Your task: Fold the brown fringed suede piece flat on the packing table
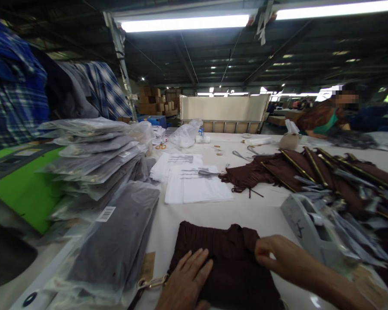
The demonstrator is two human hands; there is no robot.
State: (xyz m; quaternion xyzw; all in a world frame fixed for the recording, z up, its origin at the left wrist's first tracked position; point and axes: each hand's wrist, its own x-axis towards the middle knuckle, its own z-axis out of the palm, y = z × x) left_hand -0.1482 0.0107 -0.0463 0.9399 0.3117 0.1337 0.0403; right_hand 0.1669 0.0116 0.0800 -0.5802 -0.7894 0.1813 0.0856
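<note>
A dark brown gathered garment (233,275) lies on the white table in front of me. My left hand (189,275) rests on its left part, fingers stretched and spread over the cloth. At the garment's upper right edge, my right hand (273,256) has its fingers bent together in a pinch on the brown fabric. A metal clasp (153,282) on a dark strap lies just left of my left hand. Beyond the garment sit white sheets or bags (198,187) with grey cords on them.
Bagged grey garments (116,241) are piled at the left, beside a green box (26,185). Brown garments with gold zips (310,172) and a grey plastic holder (310,224) stand at the right. Orange scissors (161,147) lie farther back. A person (326,114) is at the far right.
</note>
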